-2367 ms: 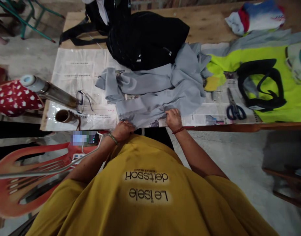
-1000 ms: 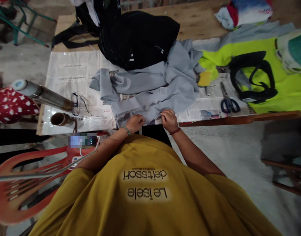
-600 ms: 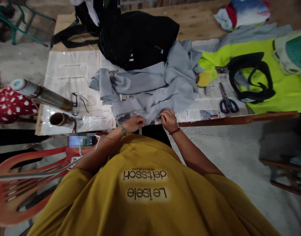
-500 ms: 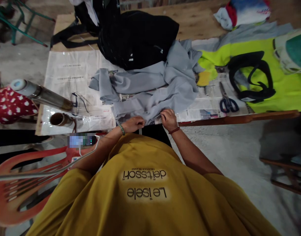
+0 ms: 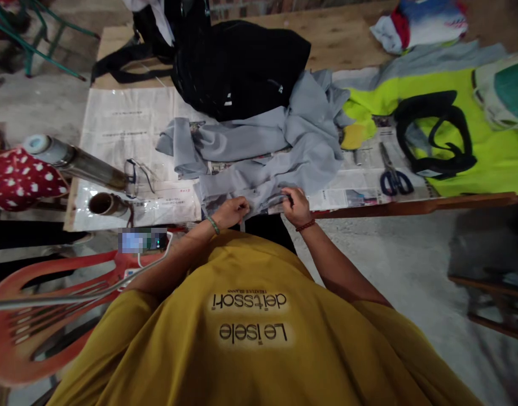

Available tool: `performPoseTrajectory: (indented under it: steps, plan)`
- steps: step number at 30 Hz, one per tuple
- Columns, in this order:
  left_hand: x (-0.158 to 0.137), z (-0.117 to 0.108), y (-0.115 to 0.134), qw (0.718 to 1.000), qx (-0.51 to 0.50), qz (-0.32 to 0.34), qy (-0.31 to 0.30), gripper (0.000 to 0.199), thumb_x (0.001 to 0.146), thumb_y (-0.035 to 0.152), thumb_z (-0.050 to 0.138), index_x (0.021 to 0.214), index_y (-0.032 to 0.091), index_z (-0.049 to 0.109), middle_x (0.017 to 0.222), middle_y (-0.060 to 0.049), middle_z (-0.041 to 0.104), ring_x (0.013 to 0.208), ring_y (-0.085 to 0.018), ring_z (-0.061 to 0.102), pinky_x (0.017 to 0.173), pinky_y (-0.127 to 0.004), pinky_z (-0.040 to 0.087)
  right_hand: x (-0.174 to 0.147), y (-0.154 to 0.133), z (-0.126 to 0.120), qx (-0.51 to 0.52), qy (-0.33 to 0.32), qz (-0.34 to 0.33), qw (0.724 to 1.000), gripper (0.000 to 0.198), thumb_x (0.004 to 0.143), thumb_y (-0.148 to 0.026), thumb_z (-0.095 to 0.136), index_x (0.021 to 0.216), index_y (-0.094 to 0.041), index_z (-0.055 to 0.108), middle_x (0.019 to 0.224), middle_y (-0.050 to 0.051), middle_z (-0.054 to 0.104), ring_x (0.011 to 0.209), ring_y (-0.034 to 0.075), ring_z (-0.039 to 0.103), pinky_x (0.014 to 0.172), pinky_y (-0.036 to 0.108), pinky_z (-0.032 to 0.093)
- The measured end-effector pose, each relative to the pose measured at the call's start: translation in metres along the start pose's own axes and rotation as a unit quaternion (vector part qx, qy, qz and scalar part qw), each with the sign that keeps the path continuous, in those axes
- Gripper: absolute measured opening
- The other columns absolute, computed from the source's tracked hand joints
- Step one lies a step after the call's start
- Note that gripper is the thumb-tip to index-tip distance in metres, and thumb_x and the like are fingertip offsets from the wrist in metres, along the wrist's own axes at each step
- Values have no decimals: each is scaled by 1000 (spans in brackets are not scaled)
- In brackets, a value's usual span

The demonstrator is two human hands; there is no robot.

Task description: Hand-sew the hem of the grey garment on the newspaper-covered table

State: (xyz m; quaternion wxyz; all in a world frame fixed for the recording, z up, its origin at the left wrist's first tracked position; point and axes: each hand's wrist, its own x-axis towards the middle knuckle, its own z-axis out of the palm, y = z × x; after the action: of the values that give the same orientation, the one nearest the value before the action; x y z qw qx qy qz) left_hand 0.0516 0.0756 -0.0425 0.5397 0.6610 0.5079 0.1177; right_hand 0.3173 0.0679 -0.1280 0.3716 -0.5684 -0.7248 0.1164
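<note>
Head camera: grey cloth (image 5: 267, 132) is spread, creases left. Both hands (image 5: 231, 213) (image 5: 296, 206) are curled by its edge; grip can't be told.

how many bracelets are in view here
2: a green bracelet worn just behind the left hand, and a red bracelet worn just behind the right hand.

Two hands (image 5: 231, 212) (image 5: 297, 207), two bracelets (image 5: 214, 225) (image 5: 305, 225), one grey garment (image 5: 314, 149), one pair of scissors (image 5: 396, 181), one bottle (image 5: 85, 164)
</note>
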Motion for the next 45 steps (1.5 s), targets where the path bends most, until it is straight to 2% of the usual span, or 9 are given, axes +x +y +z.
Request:
performPoseTrajectory:
  steps: [2,5,10,14,19,23,27,36,45]
  plan:
    - [1,6,2,999,-33,-29,23,3,87,17,57,90,18,55,68,7,55,44,-5,47,51,-20,40,10,1,-5,11,28,36,999,30,92,-21,44,116,-21,62,99,10,72,97,25,64,92,43,53]
    - [3,9,4,995,-98,-17,29,21,82,12,61,101,18,55,79,7,57,43,-2,47,46,-18,38,37,6,-8,-52,40,67,996,25,93,-24,45,107,-21,65,100,11,71,98,27,62,94,45,51]
    - [1,8,8,975,-215,48,-16,25,80,19,69,100,17,53,82,5,58,46,-1,50,45,-16,39,79,17,-2,-185,-44,105,976,24,88,-21,50,105,-17,68,111,15,67,113,33,54,99,51,43]
    - [-5,7,8,963,-254,20,-91,22,83,24,65,100,18,53,75,7,56,40,-2,42,41,-17,32,84,21,7,-228,-70,108,965,30,91,-20,48,113,-15,66,119,18,63,118,33,50,101,50,40]
    - [-9,2,4,996,-50,-63,-25,10,84,24,65,84,17,58,61,7,52,46,-6,43,49,-20,33,80,24,9,-242,-72,104,962,30,95,-23,43,116,-16,64,119,17,61,117,32,49,101,49,40]
    - [-12,-1,5,992,128,2,14,14,86,20,59,73,17,61,64,3,58,61,-11,52,63,-23,39,80,25,9,-242,-72,106,962,31,94,-23,44,115,-16,64,118,17,61,117,32,49,101,49,40]
    - [-20,0,6,974,207,87,30,15,87,14,51,77,17,62,77,-3,65,74,-15,60,73,-26,44,81,21,8,-246,-78,114,959,31,94,-23,44,116,-15,65,119,18,60,118,33,49,101,50,39]
    - [-42,5,1,953,266,142,46,18,88,11,46,81,17,61,86,-8,66,83,-20,62,78,-30,49,81,19,5,-263,-98,111,953,34,97,-22,41,121,-17,64,119,16,59,117,31,48,102,47,38]
    - [-56,-4,-1,968,216,127,24,18,88,14,48,84,17,64,84,-5,68,81,-17,63,78,-28,50,81,19,6,-248,-100,128,955,33,97,-24,41,120,-18,64,121,16,60,118,31,48,103,48,39]
